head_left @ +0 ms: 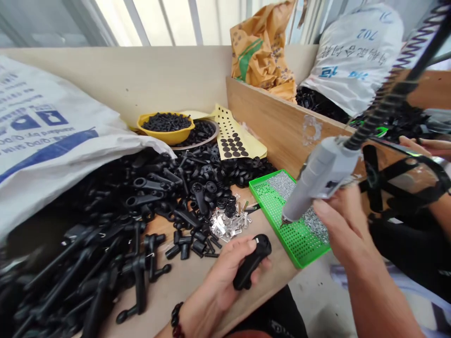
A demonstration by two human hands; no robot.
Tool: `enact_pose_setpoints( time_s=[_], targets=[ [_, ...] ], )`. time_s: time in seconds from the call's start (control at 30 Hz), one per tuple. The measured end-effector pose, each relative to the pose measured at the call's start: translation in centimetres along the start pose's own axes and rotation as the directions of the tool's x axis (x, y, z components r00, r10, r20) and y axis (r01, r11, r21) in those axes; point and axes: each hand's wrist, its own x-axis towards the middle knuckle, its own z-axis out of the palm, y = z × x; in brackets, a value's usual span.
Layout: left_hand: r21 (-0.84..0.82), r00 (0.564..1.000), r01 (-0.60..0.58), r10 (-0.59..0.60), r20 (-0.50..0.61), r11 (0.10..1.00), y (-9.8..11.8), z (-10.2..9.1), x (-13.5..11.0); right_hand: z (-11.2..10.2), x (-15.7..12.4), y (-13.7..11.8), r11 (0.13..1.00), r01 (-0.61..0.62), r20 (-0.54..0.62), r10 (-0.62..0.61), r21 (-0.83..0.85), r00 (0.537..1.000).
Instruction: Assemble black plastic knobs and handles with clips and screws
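Observation:
My left hand point(225, 272) is closed round a black plastic handle part point(252, 263), held just above the wooden bench near its front edge. My right hand point(340, 213) grips a grey electric screwdriver point(317, 180) that hangs on a coiled cable point(398, 80). The screwdriver's tip points down onto a green perforated screw tray point(292, 234), which holds a scatter of small silver screws point(287, 185).
A heap of black plastic levers point(105, 244) spills from a white sack point(42, 136) at left. Small metal clips point(229, 223), a yellow bowl of black parts point(166, 126) and a sheet of black dots point(230, 138) lie behind. Another person's hand point(423, 145) shows at right, past a wooden divider point(278, 122).

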Motion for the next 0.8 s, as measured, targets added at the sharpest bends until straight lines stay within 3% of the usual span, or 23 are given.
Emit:
enact_pose_setpoints(
  time_s=[0.1,0.37,0.5,0.67,0.8],
  targets=[
    [0.033,1.000,0.012,-0.012,0.000,0.999,-0.1,0.2,0.9,1.0,1.0,0.7,0.978,-0.119,0.155,0.093,0.171,0.983],
    [0.232,0.999,0.039,-0.038,-0.007,0.972,0.1,1.8,2.5,0.7,1.5,2.0,0.953,-0.210,0.027,0.210,0.220,0.977],
    [0.244,0.999,0.037,-0.043,0.020,0.969,-0.1,2.5,3.3,0.2,1.3,3.1,0.953,-0.211,0.044,0.206,0.219,0.978],
    [0.241,0.999,0.015,-0.025,0.036,0.970,-0.6,2.5,3.7,0.8,0.9,4.5,0.964,-0.180,-0.091,0.200,0.195,0.976],
    [0.251,0.999,0.045,-0.047,0.000,0.967,-0.8,2.4,3.7,1.3,0.8,5.2,0.951,-0.161,-0.090,0.190,0.265,0.978]
  ],
)
